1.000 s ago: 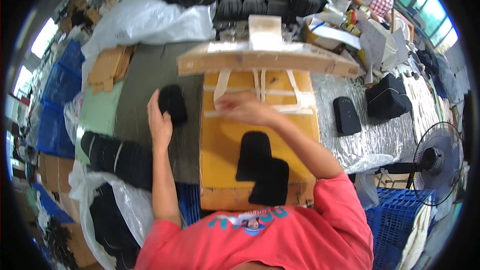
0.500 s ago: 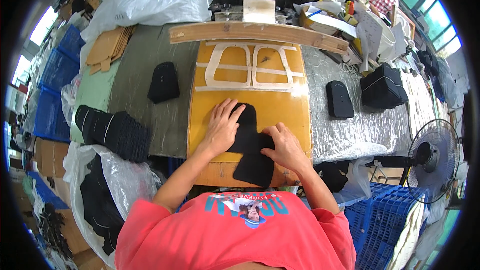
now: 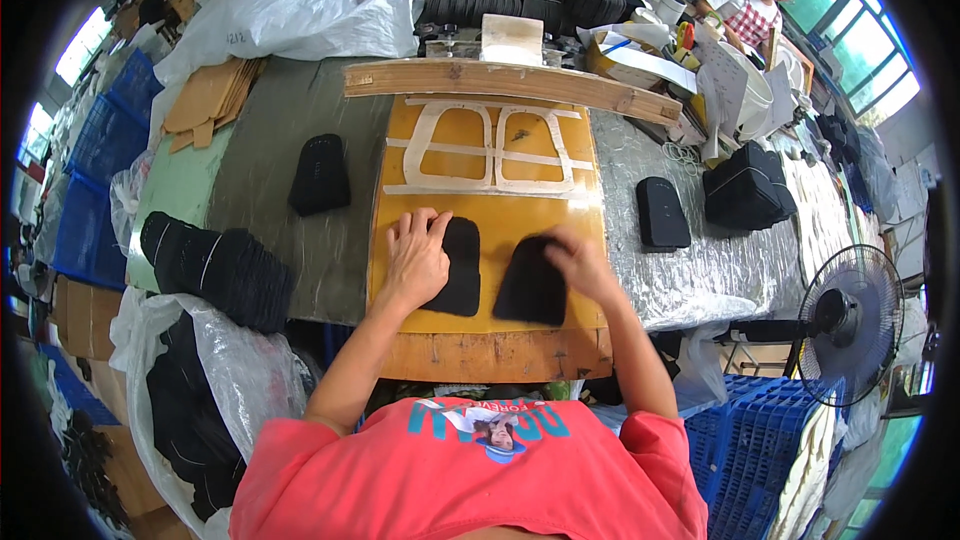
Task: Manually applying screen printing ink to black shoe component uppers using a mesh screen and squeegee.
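Note:
A black arch-shaped fabric piece (image 3: 460,268) lies flat on the yellow board (image 3: 410,210) in front of me. My left hand (image 3: 415,262) rests on its left side, fingers stretched out over the edge. To the right, my right hand (image 3: 583,265) pinches a second black fabric piece (image 3: 528,282) by its upper right edge; it is slightly blurred. The two pieces are apart. Farther up the board are two pale window-shaped frames (image 3: 455,145) joined by strips, and a wooden bar (image 3: 510,78) spans across beyond them.
Black stacks sit at left (image 3: 320,175) and right (image 3: 662,212); a tied bundle (image 3: 750,185) stands farther right. A long black stack (image 3: 220,270) lies near left, above a plastic bag (image 3: 250,340). A fan (image 3: 850,325) stands at right. Co-workers sit beyond the table.
My right hand has moved up and slightly right with its piece, which now lies beside the other instead of overlapping below it. My left hand has shifted slightly left and down.

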A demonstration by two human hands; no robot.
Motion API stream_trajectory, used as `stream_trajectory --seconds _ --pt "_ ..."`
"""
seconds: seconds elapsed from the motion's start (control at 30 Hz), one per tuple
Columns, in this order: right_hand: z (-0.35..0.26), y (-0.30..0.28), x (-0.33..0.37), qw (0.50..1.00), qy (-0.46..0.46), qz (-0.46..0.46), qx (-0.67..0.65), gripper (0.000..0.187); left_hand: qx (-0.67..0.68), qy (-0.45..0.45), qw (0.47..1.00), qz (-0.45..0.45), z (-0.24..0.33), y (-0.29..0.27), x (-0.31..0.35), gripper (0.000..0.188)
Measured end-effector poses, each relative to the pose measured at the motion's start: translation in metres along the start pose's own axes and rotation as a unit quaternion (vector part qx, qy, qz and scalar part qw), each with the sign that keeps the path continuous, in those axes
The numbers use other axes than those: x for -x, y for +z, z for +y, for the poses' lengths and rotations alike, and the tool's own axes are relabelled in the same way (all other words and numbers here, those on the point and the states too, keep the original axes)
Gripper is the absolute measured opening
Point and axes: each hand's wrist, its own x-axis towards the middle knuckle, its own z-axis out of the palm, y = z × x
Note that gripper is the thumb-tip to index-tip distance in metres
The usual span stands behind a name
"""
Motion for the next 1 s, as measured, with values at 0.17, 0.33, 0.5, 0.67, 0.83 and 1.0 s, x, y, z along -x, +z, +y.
stream_trajectory --seconds 0.17,0.33,0.5,0.67,0.83,1.0 --pt "0.051 -0.038 -0.117 0.982 -0.052 0.112 0.144 0.023 0.034 -0.004 0.999 0.020 0.004 -0.001 -0.004 0.034" --pt "0.084 -0.025 -0.196 0.954 -0.104 0.143 0.244 0.032 0.070 -0.008 0.997 0.033 0.000 0.005 0.003 0.026" --pt "0.077 0.003 -0.182 0.956 -0.118 0.103 0.248 0.052 0.130 -0.004 0.991 0.040 -0.003 0.002 0.004 0.032" --pt "0.046 0.017 -0.169 0.963 -0.021 0.016 0.269 0.060 0.203 -0.009 0.977 0.063 -0.002 0.000 0.002 0.042" --pt "0.049 0.026 -0.169 0.954 -0.045 0.102 0.278 0.051 0.312 -0.065 0.943 0.092 -0.006 0.001 -0.001 0.039" --pt "0.058 0.028 -0.168 0.945 -0.071 0.111 0.299 0.044 0.351 -0.101 0.928 0.073 -0.020 -0.009 -0.032 0.027"
